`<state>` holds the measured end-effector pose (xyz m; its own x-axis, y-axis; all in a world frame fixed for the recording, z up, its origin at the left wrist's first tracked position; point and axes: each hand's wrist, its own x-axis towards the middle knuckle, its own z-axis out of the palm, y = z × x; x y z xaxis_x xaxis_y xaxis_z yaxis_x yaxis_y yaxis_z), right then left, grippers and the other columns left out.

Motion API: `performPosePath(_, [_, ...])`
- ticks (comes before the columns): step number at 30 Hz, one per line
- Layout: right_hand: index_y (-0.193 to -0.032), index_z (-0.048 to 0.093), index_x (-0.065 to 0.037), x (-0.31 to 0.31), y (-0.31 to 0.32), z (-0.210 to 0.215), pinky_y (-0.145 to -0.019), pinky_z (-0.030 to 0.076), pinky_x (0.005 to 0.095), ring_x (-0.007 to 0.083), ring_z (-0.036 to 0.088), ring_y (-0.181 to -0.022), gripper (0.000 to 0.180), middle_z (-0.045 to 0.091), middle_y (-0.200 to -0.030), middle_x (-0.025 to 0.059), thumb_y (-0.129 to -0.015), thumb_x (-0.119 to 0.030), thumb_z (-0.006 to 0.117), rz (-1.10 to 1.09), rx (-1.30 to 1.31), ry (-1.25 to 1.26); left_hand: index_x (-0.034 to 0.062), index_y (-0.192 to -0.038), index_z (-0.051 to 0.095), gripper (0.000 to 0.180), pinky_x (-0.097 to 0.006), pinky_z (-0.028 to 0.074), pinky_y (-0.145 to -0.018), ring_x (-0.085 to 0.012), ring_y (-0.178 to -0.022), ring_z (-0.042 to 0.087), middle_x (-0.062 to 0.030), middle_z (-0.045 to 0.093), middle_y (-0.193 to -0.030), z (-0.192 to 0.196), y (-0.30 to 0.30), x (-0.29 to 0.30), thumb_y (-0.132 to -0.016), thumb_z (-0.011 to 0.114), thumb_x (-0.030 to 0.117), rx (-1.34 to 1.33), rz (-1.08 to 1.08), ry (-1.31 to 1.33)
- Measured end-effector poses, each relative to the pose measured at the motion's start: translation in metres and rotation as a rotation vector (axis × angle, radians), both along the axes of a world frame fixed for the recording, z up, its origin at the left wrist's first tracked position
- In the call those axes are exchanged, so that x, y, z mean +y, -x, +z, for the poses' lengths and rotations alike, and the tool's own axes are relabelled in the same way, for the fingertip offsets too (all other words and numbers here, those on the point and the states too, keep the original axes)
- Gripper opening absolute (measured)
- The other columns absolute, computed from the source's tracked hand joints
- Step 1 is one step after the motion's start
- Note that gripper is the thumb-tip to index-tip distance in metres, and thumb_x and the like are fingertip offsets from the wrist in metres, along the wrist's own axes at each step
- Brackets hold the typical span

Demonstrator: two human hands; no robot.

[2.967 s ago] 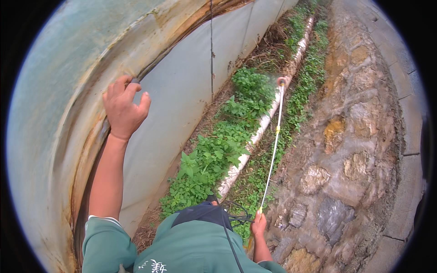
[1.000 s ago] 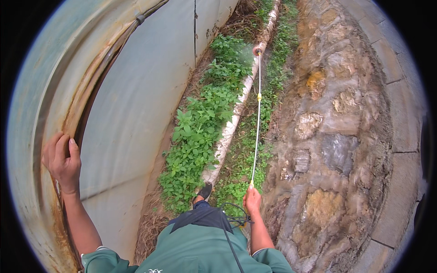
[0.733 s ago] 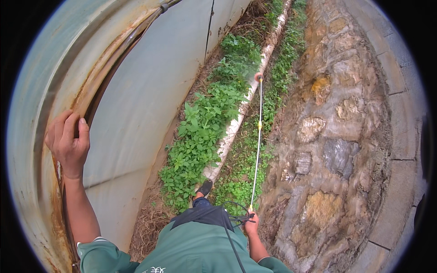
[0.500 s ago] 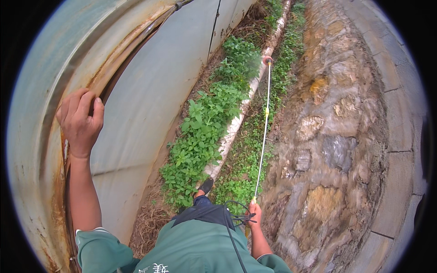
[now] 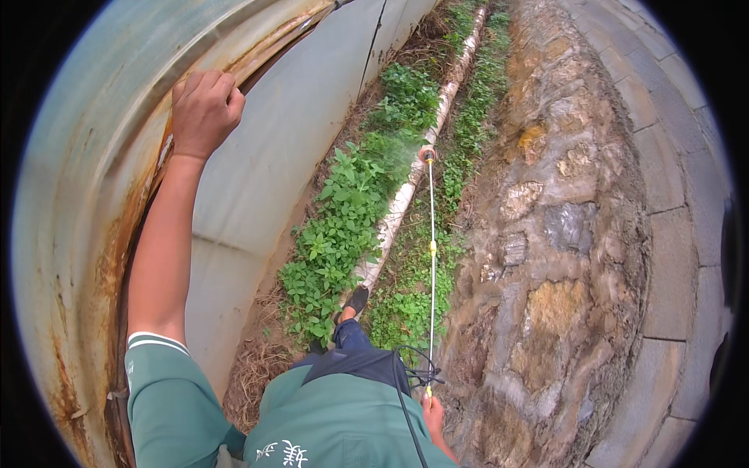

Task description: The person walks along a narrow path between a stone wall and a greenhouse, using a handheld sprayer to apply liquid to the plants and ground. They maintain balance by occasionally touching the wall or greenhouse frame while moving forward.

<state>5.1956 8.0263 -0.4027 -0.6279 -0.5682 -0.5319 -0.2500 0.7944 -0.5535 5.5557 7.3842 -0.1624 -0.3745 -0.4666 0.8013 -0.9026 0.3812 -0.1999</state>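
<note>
My left hand (image 5: 204,113) is raised high on the left, its fingers curled over the rust-streaked metal edge (image 5: 257,54) of the wall. Low in the view, my right hand (image 5: 434,413) is closed round the yellow lower end of a long, thin spray wand (image 5: 432,300). The wand points straight ahead, with a yellow joint midway and a round reddish nozzle head (image 5: 427,154) at its tip. A faint mist hangs left of the nozzle, over leafy green plants (image 5: 347,191). A black cord loops near my right hand, partly covering the wand's lower end.
A whitish pipe or pole (image 5: 402,204) runs along the ground beside the plants, with my dark shoe (image 5: 356,299) at its near end. Pale panels (image 5: 257,171) rise on the left. A rough stone bank (image 5: 558,257) lies on the right, bordered by grey paving (image 5: 667,257).
My left hand has moved forward and right along the metal edge. The wand's nozzle has come nearer and swung left, and my right hand sits lower in the view.
</note>
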Motion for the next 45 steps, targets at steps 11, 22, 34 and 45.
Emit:
performPosePath(11, [-0.074,0.051,-0.008,0.034,-0.005,-0.013,-0.041,0.037,0.0279,0.0113,0.048,-0.043,0.034,0.053,-0.056,0.0021,-0.099,-0.030,0.053,0.029,-0.122,0.061,0.0065,-0.095,0.064,0.022,-0.040,0.044,-0.087,-0.0312,-0.099,0.059,-0.0125,0.063,-0.107,-0.046,-0.044,0.196,-0.074,0.069,0.009,0.288,-0.319,-0.329])
performPosePath(22, [-0.076,0.053,0.001,0.057,-0.040,0.005,-0.055,0.042,0.0418,0.0246,0.053,-0.057,0.042,0.053,-0.061,0.0179,-0.096,-0.035,0.059,0.256,0.152,0.018,0.0014,-0.127,0.057,0.044,-0.043,0.043,-0.099,-0.0372,-0.116,0.055,-0.0214,0.058,-0.127,-0.126,-0.219,0.394,-0.086,0.065,0.017,0.352,0.400,-0.586])
performPosePath(34, [-0.089,0.058,-0.005,0.051,-0.028,0.053,-0.064,0.047,0.0537,0.0479,0.062,-0.074,0.035,0.063,-0.074,0.0250,-0.092,-0.039,0.060,0.428,0.329,-0.126,-0.0029,-0.130,0.054,0.048,-0.038,0.036,-0.107,-0.0315,-0.124,0.051,-0.0189,0.056,-0.132,-0.136,-0.232,0.394,-0.091,0.064,0.022,0.526,0.380,-0.496])
performPosePath(45, [-0.093,0.054,-0.008,0.097,-0.061,0.014,-0.065,0.046,0.0585,0.0498,0.060,-0.074,0.035,0.064,-0.078,0.0250,-0.093,-0.043,0.057,0.472,0.334,-0.159,-0.0035,-0.108,0.059,0.023,-0.041,0.045,-0.097,-0.0324,-0.112,0.056,-0.0205,0.058,-0.121,0.006,-0.205,0.491,-0.085,0.060,-0.002,0.419,0.171,-0.284])
